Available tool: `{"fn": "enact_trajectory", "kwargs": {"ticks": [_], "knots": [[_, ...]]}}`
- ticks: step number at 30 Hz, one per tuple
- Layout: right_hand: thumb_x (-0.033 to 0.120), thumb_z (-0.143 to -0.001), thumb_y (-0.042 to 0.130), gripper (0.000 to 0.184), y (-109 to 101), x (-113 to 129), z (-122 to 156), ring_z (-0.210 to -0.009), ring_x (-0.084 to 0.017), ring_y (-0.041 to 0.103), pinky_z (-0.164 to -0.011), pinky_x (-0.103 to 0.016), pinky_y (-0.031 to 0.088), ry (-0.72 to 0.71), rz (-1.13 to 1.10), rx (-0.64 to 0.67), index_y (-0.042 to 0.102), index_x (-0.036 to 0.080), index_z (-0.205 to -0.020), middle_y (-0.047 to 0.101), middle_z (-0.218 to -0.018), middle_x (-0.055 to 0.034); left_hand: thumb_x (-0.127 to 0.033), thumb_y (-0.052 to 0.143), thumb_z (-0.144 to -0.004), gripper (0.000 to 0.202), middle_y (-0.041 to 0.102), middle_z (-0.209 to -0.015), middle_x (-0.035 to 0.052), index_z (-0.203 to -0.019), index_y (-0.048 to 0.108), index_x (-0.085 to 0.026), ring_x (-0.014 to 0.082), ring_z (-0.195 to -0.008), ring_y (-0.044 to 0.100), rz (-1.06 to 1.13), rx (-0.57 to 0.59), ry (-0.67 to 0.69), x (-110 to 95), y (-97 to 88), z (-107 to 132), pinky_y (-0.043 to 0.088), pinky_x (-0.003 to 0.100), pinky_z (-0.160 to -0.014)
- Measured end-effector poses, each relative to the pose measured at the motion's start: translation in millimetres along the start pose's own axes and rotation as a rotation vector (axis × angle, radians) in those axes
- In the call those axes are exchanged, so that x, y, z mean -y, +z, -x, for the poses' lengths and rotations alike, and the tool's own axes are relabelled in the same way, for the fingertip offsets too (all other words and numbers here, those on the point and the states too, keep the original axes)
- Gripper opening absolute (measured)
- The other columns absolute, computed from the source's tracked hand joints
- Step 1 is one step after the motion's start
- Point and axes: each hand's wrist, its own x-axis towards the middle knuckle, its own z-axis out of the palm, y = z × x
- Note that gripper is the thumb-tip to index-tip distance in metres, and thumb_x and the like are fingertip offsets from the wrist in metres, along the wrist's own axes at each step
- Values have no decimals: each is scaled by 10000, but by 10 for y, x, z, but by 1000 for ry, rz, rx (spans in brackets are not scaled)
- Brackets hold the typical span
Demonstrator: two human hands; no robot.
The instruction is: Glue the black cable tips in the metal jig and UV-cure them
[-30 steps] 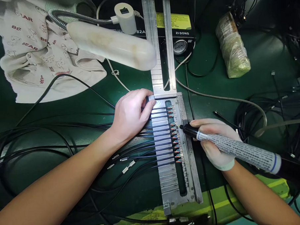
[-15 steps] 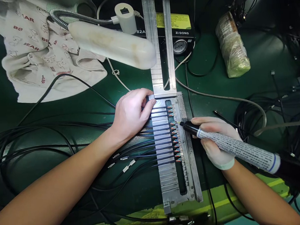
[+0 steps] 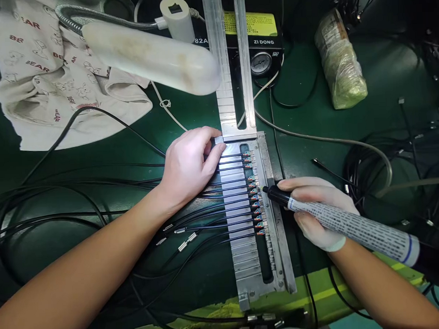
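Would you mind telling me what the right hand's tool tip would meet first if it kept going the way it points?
Probably the coloured wire ends in the metal fixture; the right hand aims the tool leftward.

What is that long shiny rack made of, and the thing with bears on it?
The rack looks like bare metal, probably aluminium: silvery grey, with dull glints. The bear cloth looks like soft cotton fabric: cream, matte, creased into folds.

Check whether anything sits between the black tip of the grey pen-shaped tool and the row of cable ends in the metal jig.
Nothing visible does. The right hand holds the grey pen-shaped tool with its black tip at the cable ends in the metal jig; the left hand rests clear, on the jig's far side.
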Motion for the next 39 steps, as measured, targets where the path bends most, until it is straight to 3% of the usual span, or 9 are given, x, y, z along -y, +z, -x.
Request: {"fn": "enact_trajectory", "kwargs": {"ticks": [39], "knots": [[224, -775, 777, 315, 3, -10, -2, -910, -251, 754, -771, -395, 657, 15, 3, -3, 718, 219, -1084, 770, -1055, -80, -383, 510, -963, 252, 591, -762, 17, -1071, 647, -202, 172, -701, 527, -2, 21, -16, -4, -11, -2, 396, 297, -651]]}}
